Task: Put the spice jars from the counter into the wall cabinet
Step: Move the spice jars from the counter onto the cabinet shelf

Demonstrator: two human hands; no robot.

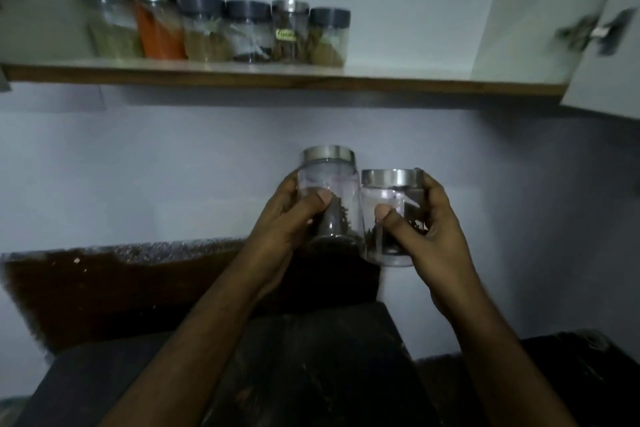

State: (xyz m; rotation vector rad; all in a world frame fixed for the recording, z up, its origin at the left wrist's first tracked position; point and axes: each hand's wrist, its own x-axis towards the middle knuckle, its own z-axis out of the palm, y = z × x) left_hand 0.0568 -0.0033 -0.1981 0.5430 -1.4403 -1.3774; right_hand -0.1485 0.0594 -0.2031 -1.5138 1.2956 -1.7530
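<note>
jars stand upright at frame centre, touching: left hand (pixel 291 215) curls round the taller jar (pixel 330 194), right hand (pixel 422 218) round the shorter jar (pixel 389 215); bare cabinet shelf (pixel 408 74) lies above, toward upper right.

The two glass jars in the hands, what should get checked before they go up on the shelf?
1. Left hand grips the taller clear glass jar with steel lid: ok.
2. Right hand grips the shorter clear glass jar with steel lid: ok.
3. Both lids on: ok.
4. Bare space on the white cabinet shelf, right of the row of six jars: ok.
5. White cabinet door open: ok.
</note>
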